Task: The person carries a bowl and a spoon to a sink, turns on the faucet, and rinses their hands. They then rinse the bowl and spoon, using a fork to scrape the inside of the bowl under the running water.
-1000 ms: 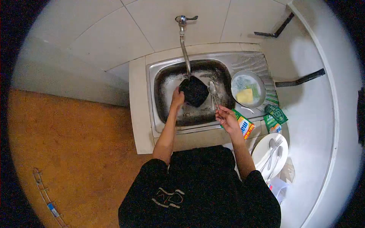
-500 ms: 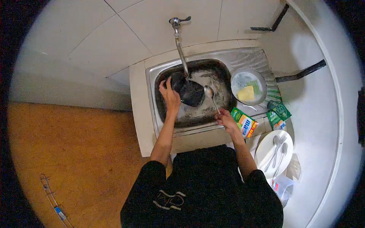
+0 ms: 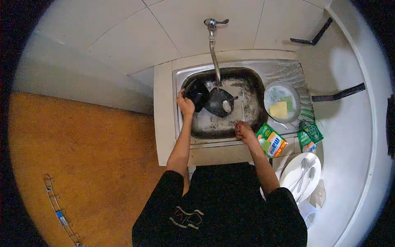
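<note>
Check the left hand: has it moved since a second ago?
Yes. The left hand has shifted left, away from the tap to the left wall of the sink, gripping a black pot.

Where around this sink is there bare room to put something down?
Bare: the tiled ledge left of the sink, and the basin floor between the dark pan and right hand. Crowded: the right side, with bowl, packets, plate.

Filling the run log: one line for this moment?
left hand: grips black bowl | right hand: at sink front | spoon: in dark pan
</note>
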Demonstrator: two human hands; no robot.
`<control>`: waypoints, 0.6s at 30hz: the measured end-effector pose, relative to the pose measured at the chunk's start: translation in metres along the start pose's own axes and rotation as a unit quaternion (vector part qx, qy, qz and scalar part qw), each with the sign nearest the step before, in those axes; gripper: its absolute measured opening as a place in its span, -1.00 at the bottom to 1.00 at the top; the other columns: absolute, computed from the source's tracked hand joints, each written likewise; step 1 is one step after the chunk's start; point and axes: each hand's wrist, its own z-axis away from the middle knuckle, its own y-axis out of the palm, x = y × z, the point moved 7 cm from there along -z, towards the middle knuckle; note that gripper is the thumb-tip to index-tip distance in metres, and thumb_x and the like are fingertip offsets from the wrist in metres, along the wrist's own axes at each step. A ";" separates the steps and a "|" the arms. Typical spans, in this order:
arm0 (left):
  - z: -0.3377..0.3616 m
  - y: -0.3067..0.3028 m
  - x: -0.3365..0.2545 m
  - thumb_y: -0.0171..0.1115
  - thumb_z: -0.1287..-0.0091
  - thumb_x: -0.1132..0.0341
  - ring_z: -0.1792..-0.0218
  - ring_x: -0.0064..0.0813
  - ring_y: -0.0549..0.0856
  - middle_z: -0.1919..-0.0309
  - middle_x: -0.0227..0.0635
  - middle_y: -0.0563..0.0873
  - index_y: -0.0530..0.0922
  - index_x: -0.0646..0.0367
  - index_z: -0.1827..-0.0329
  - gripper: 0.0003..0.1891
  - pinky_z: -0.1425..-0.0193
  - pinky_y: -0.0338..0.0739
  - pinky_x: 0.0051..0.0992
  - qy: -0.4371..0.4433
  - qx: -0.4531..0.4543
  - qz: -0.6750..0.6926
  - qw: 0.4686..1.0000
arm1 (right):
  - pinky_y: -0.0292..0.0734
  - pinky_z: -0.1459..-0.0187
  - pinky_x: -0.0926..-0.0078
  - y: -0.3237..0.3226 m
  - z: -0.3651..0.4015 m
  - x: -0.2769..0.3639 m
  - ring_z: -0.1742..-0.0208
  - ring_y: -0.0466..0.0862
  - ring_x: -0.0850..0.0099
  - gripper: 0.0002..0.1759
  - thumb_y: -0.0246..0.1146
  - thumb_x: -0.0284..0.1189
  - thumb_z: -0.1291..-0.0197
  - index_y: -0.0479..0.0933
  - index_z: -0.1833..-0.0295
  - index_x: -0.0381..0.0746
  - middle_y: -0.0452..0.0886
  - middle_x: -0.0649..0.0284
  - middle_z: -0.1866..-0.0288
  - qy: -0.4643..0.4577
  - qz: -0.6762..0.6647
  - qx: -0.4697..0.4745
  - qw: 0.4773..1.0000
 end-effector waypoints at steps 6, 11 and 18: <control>-0.014 0.008 -0.012 -0.08 0.04 0.63 0.03 -0.03 0.36 0.14 0.07 0.43 0.36 0.18 -0.03 -0.53 -0.12 0.20 -0.22 0.046 -0.024 -0.064 0.997 | -0.08 0.78 0.69 -0.006 -0.015 -0.011 0.78 0.09 0.69 -0.82 0.00 -0.30 -0.22 0.38 0.36 -0.14 0.19 0.48 0.71 -0.042 -0.011 -0.008 0.999; -0.013 0.027 0.002 -0.08 0.03 0.63 0.03 -0.03 0.35 0.14 0.07 0.41 0.35 0.15 -0.03 -0.52 -0.12 0.19 -0.22 0.031 0.043 -0.046 0.998 | -0.05 0.77 0.69 -0.003 -0.017 -0.009 0.77 0.10 0.69 -0.84 -0.01 -0.33 -0.24 0.38 0.35 -0.15 0.20 0.48 0.70 -0.034 -0.011 0.015 0.999; -0.006 0.038 0.034 -0.04 0.01 0.64 0.08 -0.16 0.48 0.20 -0.15 0.55 0.45 0.17 0.12 -0.64 -0.08 0.30 -0.34 -0.002 0.029 0.035 0.999 | 0.00 0.75 0.69 0.002 -0.022 -0.011 0.76 0.13 0.66 -0.84 -0.02 -0.36 -0.22 0.37 0.36 -0.17 0.23 0.44 0.70 -0.017 0.023 0.028 0.999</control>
